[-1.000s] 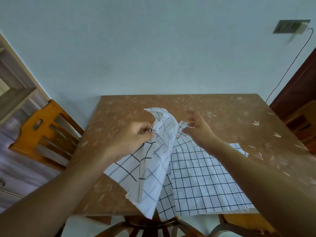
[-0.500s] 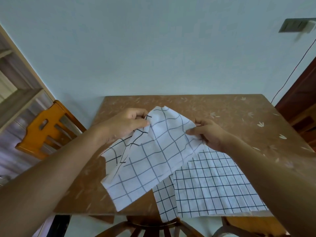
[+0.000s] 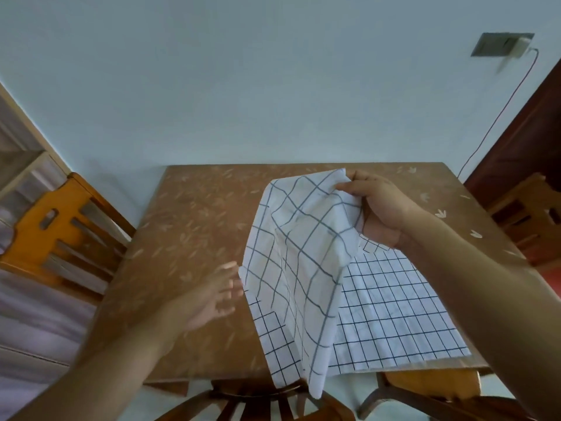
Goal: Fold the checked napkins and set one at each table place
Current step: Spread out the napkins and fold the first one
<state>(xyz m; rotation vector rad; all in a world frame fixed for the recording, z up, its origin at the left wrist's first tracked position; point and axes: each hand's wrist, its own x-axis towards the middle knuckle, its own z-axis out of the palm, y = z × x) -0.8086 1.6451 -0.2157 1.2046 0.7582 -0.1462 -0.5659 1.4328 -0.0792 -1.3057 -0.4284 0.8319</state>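
Note:
A white napkin with a wide grey check (image 3: 300, 256) hangs above the table, lifted by one upper corner that my right hand (image 3: 376, 208) pinches. Its lower end droops past the table's front edge. Under it lies a second napkin with a fine black check (image 3: 394, 311), spread flat on the brown table (image 3: 194, 232) at the front right. My left hand (image 3: 212, 296) is blurred, with fingers spread, right beside the hanging napkin's left edge; it holds nothing.
An orange wooden chair (image 3: 60, 226) stands at the table's left side, another chair (image 3: 528, 214) at the right. Chair backs (image 3: 252, 402) show below the front edge. A pale wall runs behind the table, with a socket and cable (image 3: 501, 44).
My left hand has let go of the wide-check napkin and dropped to its lower left. My right hand has carried the napkin's corner up and to the right, so the cloth hangs from it.

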